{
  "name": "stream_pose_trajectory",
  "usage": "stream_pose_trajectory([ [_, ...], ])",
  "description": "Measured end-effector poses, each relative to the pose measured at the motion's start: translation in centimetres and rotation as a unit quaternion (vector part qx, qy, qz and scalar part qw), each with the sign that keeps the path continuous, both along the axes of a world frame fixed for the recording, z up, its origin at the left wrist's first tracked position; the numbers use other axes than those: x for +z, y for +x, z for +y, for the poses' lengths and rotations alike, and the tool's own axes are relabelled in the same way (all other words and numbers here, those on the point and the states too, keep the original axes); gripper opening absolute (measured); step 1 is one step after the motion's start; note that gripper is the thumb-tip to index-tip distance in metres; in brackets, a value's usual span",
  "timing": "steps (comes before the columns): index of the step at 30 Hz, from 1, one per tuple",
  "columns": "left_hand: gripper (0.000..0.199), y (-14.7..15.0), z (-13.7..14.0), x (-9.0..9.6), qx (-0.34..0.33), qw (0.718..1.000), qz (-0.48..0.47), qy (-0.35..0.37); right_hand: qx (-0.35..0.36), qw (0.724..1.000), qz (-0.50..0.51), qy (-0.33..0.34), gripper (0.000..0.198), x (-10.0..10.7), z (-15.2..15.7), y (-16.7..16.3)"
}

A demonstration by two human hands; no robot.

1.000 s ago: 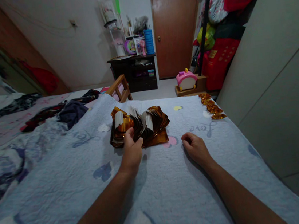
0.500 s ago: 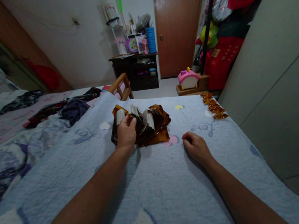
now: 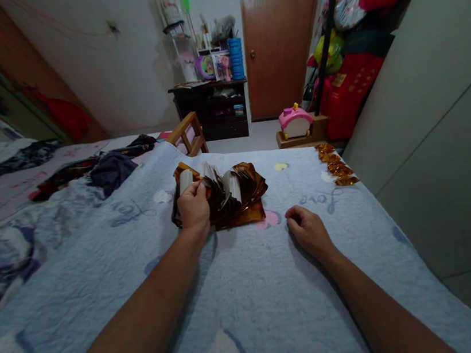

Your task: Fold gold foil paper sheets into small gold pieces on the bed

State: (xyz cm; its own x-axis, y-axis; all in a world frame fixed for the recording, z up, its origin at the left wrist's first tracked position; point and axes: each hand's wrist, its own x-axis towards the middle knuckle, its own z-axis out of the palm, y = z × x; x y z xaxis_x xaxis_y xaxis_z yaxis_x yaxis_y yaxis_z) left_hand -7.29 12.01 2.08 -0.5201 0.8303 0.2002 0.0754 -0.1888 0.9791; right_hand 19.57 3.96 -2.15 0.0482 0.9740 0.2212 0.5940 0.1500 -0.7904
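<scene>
A fanned stack of shiny brown-gold wrapper sheets [image 3: 241, 190], with white paper showing between them, lies on the bed. My left hand [image 3: 195, 206] is at the stack's left part, thumb and fingers pinched on the edge of the sheets; how many it grips is hidden. To the right, apart from the stack, my right hand [image 3: 308, 228] rests on the bed cover with fingers curled in and nothing visible in them. Several twisted gold wrapped pieces [image 3: 336, 166] lie in a row near the bed's right far edge.
A light blue quilted cover [image 3: 259, 289] spreads under everything. Clothes [image 3: 111, 172] and bedding lie to the left. Beyond the bed stand a wooden rail [image 3: 189, 133], a dark cabinet [image 3: 209, 110] and a pink toy [image 3: 295, 121]. A pale cupboard [image 3: 442, 132] borders the right side.
My left hand stays at the stack, its fingers shifted slightly along the sheet edges. My right hand keeps its place. The whole view has tilted a little.
</scene>
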Motion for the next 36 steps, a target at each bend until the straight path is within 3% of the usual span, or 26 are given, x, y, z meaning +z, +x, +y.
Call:
stream_pose_trajectory([
  [13, 0.021, 0.2, -2.7, 2.0, 0.026, 0.998, -0.054, -0.003, 0.003, 1.0, -0.006, 0.012, 0.019, 0.0, 0.0, 0.1],
  [19, 0.023, 0.5, -6.2, 2.5, -0.001, 1.0, 0.008, 0.024, 0.001, 1.0, -0.005, 0.007, 0.018, -0.2, 0.1, 0.0],
  [23, 0.02, 2.0, -9.7, 2.3, -0.054, 0.991, 0.116, 0.037, -0.003, 1.0, -0.009, 0.012, 0.017, -0.3, 0.1, -0.1],
  [26, 0.014, 3.7, -12.1, 1.7, -0.148, 0.973, 0.171, 0.039, -0.002, 1.0, -0.013, 0.015, 0.016, -0.3, 0.0, -0.1],
  [28, 0.012, 4.8, -13.3, 1.2, -0.238, 0.946, 0.221, 0.013, 0.005, 1.0, -0.003, 0.013, 0.016, -0.3, 0.0, -0.1],
  [33, 0.006, 6.4, -14.2, 0.4, -0.367, 0.89, 0.269, 0.005, 0.057, 0.994, 0.091, 0.02, 0.049, -0.3, -0.2, 0.2],
  [36, 0.008, 6.5, -13.5, -0.2, -0.406, 0.869, 0.281, -0.02, 0.093, 0.988, 0.123, 0.014, 0.052, -0.2, -0.2, 0.5],
])
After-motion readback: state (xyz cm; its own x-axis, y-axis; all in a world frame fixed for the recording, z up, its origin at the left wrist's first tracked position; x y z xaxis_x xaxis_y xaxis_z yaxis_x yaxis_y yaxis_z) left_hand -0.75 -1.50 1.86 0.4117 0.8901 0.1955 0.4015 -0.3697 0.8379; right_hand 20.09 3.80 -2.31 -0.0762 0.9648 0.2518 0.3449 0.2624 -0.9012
